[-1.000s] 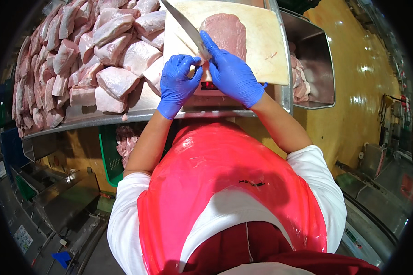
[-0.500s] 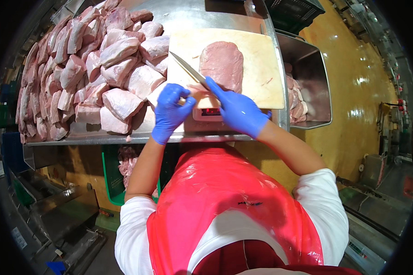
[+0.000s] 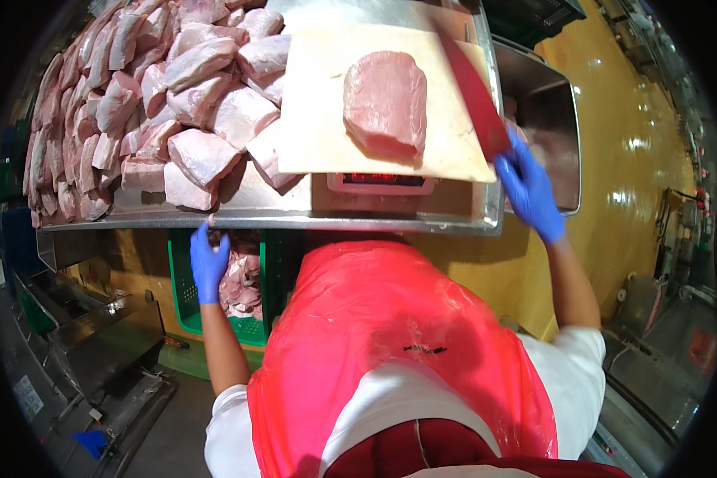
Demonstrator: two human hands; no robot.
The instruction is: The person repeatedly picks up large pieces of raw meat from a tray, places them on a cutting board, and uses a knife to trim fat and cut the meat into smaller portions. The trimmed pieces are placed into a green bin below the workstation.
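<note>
On the cream cutting board (image 3: 311,95) lies one trimmed, pale pink block of meat (image 3: 385,103), apart from both hands. My right hand (image 3: 530,191), in a blue glove, is closed round the handle of a knife (image 3: 472,92) beside the board's right edge. The blade points up and to the left, blurred and reddish. My left hand (image 3: 209,267), also gloved in blue, is at the table's front edge above a green crate (image 3: 181,279) of meat scraps (image 3: 241,283). Its thumb and forefinger are apart, with nothing visible between them.
A big heap of meat pieces (image 3: 191,103) covers the left of the metal table (image 3: 255,217). Under the board's front edge is a scale with a red display (image 3: 382,182). A metal bin (image 3: 562,135) stands to the right, with a dark green crate (image 3: 534,16) behind it.
My left hand has moved from the board down and left to the green crate. My right hand has swung the knife off to the right, away from the meat.
</note>
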